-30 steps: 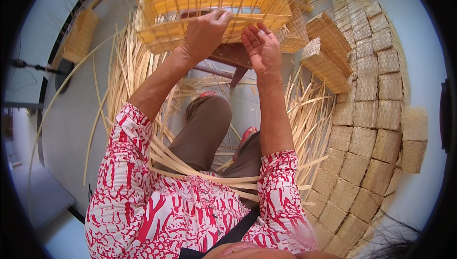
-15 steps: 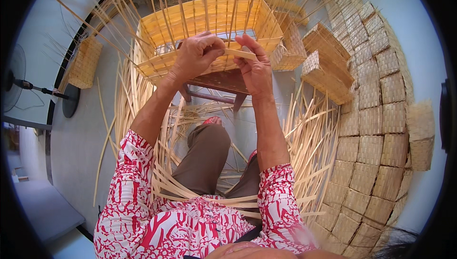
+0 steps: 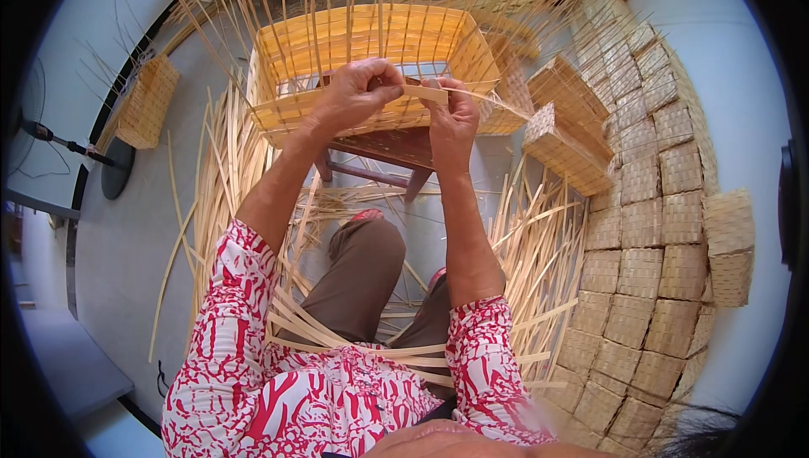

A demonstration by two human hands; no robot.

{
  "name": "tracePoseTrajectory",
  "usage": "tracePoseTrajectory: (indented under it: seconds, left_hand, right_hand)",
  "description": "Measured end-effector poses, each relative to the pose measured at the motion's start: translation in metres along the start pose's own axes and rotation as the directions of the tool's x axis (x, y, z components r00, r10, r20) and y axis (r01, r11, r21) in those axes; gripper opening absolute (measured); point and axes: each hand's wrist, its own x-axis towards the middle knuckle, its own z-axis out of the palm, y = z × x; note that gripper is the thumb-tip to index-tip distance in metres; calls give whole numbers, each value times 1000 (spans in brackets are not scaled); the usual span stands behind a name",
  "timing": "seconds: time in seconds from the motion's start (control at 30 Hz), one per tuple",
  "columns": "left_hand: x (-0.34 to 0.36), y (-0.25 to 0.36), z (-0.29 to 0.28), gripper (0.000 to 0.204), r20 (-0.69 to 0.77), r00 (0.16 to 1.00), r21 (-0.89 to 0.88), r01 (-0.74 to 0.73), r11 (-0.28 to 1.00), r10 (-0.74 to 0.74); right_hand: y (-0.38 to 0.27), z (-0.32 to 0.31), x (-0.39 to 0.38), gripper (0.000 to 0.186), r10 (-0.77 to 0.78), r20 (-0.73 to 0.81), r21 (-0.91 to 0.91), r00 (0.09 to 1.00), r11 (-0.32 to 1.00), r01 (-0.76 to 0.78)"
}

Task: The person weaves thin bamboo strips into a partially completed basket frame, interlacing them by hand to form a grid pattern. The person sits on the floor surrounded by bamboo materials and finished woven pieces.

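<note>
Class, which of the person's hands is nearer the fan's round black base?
Left. The left hand is to the right of the fan base, at the yellow basket; the right hand lies farther right.

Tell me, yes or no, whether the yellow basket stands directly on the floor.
No, a brown wooden stool stands between the yellow basket and the floor.

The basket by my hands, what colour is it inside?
The basket is orange-yellow inside; best in head view.
</note>
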Motion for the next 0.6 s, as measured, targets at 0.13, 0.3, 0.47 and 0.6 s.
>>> tracePoseTrajectory:
  seconds: [0.13,0.3,0.47,0.6]
  left_hand:
    - [7,-1,18,6,-248,968,154,9,988,30]
    - [11,3,34,6,-322,924,585,22,811,207]
    - [12,4,33,6,-240,954,601,0,799,181]
    - [3,5,31,7,-206,964,653,6,757,170]
  right_hand:
    - [-3,4,2,11,153,-73,184,985,973,-138]
    - [2,0,-1,15,99,7,69,995,993,-99]
    - [-6,-21,6,26,-32,-11,-68,999,997,31]
    - [-8,-43,16,29,-158,-97,-426,983,899,102]
